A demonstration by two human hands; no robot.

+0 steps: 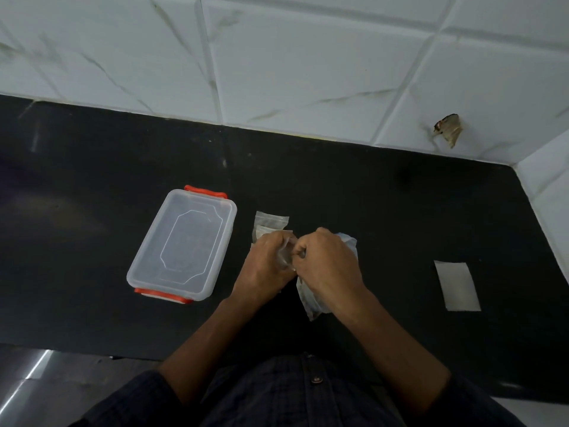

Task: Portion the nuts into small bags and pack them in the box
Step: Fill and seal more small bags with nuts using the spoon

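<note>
Hands (pixel 289 257) are pinching a small clear bag (pixel 284 255) together above the table (pixel 385 211); tugging unevenly risks tearing it, scattering nuts beside the lidded box (pixel 181 245).

No text, label, brand, number or sign can be read anywhere in the view. The clear lid of the plastic box (pixel 182 244) bears only a raised outline, no lettering. The pale slip (pixel 457 286) near the right edge of the worktop (pixel 385 211) shows a blank face, and the small bags (pixel 270 222) carry no legible print.
</note>
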